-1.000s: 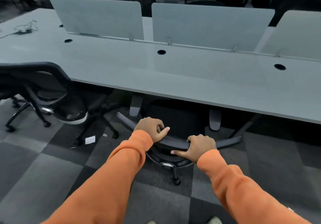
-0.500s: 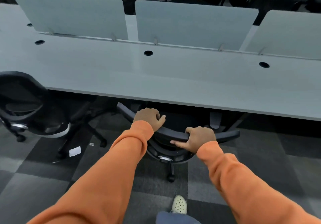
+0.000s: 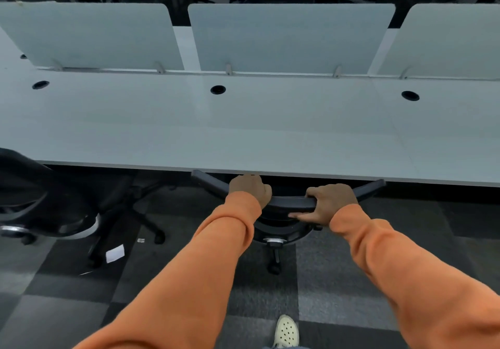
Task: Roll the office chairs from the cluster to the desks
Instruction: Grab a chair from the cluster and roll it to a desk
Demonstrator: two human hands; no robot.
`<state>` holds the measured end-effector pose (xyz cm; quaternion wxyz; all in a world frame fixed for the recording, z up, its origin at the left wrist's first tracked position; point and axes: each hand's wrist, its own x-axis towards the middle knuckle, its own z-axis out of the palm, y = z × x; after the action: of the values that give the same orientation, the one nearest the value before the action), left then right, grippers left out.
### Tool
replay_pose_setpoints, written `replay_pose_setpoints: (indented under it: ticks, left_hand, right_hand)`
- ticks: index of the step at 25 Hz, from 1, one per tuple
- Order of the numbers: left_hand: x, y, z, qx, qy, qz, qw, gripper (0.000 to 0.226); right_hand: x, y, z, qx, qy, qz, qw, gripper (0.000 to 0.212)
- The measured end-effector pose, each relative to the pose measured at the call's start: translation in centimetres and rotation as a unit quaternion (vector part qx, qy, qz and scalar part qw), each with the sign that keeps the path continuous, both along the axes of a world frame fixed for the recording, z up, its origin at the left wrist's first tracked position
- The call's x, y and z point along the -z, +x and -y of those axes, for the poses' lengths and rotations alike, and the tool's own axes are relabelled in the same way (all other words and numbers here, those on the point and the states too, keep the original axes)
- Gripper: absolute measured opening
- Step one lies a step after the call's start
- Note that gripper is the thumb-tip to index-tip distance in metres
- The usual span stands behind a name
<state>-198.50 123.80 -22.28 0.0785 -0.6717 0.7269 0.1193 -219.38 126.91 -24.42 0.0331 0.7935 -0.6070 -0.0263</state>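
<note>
A black office chair (image 3: pixel 289 202) stands at the front edge of the long pale grey desk (image 3: pixel 243 132), its seat hidden under the desktop. Only the curved top rail of its backrest, part of the base and one caster show. My left hand (image 3: pixel 250 189) grips the top rail left of centre, touching the desk edge. My right hand (image 3: pixel 328 202) grips the same rail to the right, thumb stretched along its underside. Both arms wear orange sleeves.
A second black office chair (image 3: pixel 40 202) sits at the desk on the left, its legs spreading toward mine. Frosted divider panels (image 3: pixel 289 37) line the desk's back, with more chairs beyond. A white paper scrap (image 3: pixel 115 253) lies on the chequered carpet. My shoe (image 3: pixel 286 331) shows below.
The chair has rolled forward until its backrest meets the desk edge. I have stepped closer, and the neighbouring chair has slid toward the left of the view.
</note>
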Motion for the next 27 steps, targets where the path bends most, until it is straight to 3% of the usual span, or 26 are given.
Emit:
replay_pose_setpoints:
  ticks: [7, 11, 15, 19, 23, 27]
  left_hand:
    - [0.1, -0.8, -0.1, -0.009, -0.029, -0.022, 0.999, 0.04]
    - [0.5, -0.8, -0.8, 0.003, -0.032, -0.02, 0.999, 0.039]
    - [-0.6, -1.7, -0.3, 0.102, -0.061, -0.009, 0.993, 0.039]
    - [-1.9, -5.3, -0.8, 0.286, -0.128, -0.09, 0.945, 0.036]
    - [-1.5, -9.5, -4.6, 0.458, -0.136, -0.16, 0.864, 0.043]
    - [0.0, -13.7, -10.7, 0.58, -0.055, -0.163, 0.796, 0.048]
  right_hand:
    - [0.6, -1.1, 0.4, -0.011, -0.011, 0.041, 0.999, 0.09]
    - [0.3, -1.3, -0.6, -0.021, -0.008, 0.105, 0.994, 0.079]
    - [0.2, -1.3, -2.0, -0.013, -0.075, 0.154, 0.985, 0.058]
    - [1.0, -1.2, -6.4, 0.112, -0.181, 0.177, 0.961, 0.047]
    - [1.2, -2.4, -13.7, 0.253, -0.148, 0.142, 0.946, 0.055]
    - [1.2, -3.3, -23.8, 0.408, -0.107, 0.126, 0.898, 0.066]
